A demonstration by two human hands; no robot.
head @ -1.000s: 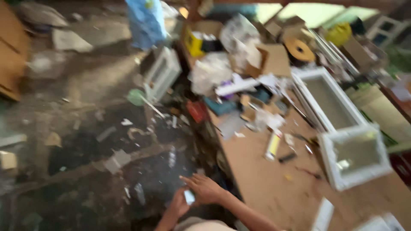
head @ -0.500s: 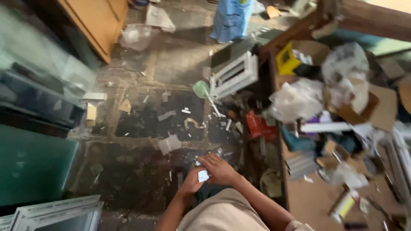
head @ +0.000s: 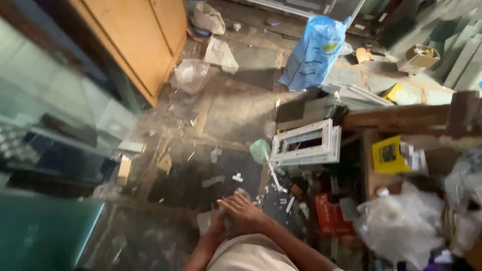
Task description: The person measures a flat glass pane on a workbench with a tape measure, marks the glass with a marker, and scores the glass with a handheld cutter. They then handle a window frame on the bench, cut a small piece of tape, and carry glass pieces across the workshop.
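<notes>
**Hands closed together low over the littered floor**

Since half a second ago the view has swung left and far: the wooden cabinet [head: 138, 42] and blue bag [head: 312, 52] now sit well inside the picture, and the small white piece then seen between the hands no longer shows. The right hand [head: 244, 213] lies over the left hand [head: 217, 227] at the near centre, touching it, right fingers [head: 232, 202] stretched flat and close together, pointing left. The left fingers are covered, so their state cannot be told, nor whether the piece is inside. Just beyond the hands lie pale scraps [head: 237, 177] on the dark floor [head: 191, 185]. A white window frame [head: 307, 144] stands far right of them, a green disc [head: 260, 150] beside it
</notes>
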